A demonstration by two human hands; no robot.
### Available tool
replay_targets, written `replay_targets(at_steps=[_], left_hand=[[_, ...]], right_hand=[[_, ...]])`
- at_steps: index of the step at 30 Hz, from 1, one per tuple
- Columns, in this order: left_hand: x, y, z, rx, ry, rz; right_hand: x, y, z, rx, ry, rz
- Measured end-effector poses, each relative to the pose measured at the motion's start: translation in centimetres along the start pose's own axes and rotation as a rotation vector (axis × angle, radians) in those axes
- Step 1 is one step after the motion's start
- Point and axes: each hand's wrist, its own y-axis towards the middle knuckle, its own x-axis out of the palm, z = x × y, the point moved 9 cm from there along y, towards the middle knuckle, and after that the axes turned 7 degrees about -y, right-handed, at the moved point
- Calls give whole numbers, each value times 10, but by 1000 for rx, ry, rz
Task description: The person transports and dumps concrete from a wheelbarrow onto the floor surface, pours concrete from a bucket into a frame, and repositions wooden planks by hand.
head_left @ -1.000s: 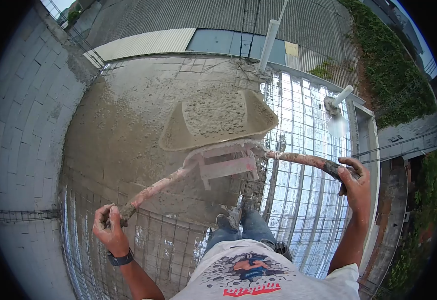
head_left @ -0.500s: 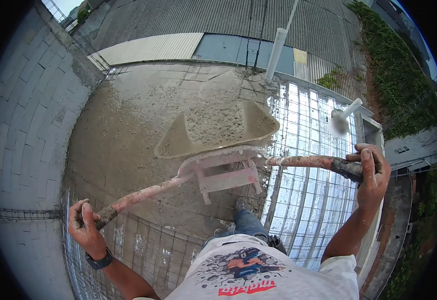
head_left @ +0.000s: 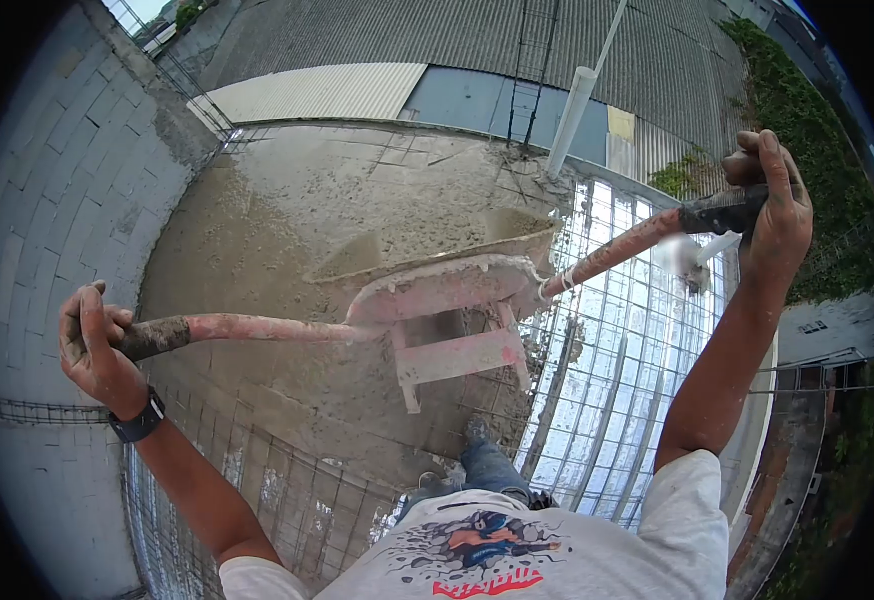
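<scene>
A pinkish, concrete-smeared wheelbarrow (head_left: 447, 287) tips forward in front of me, its rear frame and legs facing me. Over its raised back edge, grey wet concrete (head_left: 432, 236) shows at the mouth of the tray. My left hand (head_left: 97, 345) is at the dark grip of the left handle (head_left: 257, 327), fingers curled, with a band on the wrist. Higher up on the other side, my right hand (head_left: 779, 205) is curled at the black grip of the right handle (head_left: 622, 248). The wheel is hidden behind the tray.
Wet concrete (head_left: 217, 290) covers the floor ahead and to the left. Steel mesh (head_left: 607, 370) lies over shiny sheeting at right. A block wall (head_left: 52, 230) bounds the left. A white upright pipe (head_left: 571, 120) and a shorter pipe (head_left: 719, 247) stand at right.
Both hands have risen and moved outward, lifting the handles. The wheelbarrow has tilted further forward, so less of the tray's inside shows.
</scene>
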Motion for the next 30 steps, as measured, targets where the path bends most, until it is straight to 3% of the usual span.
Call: replay_targets(at_steps=[2, 6, 10, 15, 19, 21, 24, 26, 30], left_hand=[[17, 16, -11, -64, -205, 45], [42, 33, -37, -216, -515, 78], [70, 30, -32, -303, -503, 157], [148, 24, 13, -154, -435, -20], [156, 81, -34, -230, -465, 91], [157, 73, -32, -248, -500, 136], [173, 28, 3, -163, -581, -74], [171, 27, 7, -153, -483, -36], [130, 85, -54, -252, -455, 131]], right_hand=[[18, 22, 17, 44, 268, 35], [46, 58, 44, 26, 484, -67], [73, 113, 71, 80, 456, -105], [59, 179, 134, 215, 468, 0], [52, 132, 94, 87, 338, -1], [48, 142, 107, 142, 300, -14], [24, 169, 137, 252, 314, 49], [25, 175, 155, 295, 365, 63], [47, 90, 66, 95, 366, -38]])
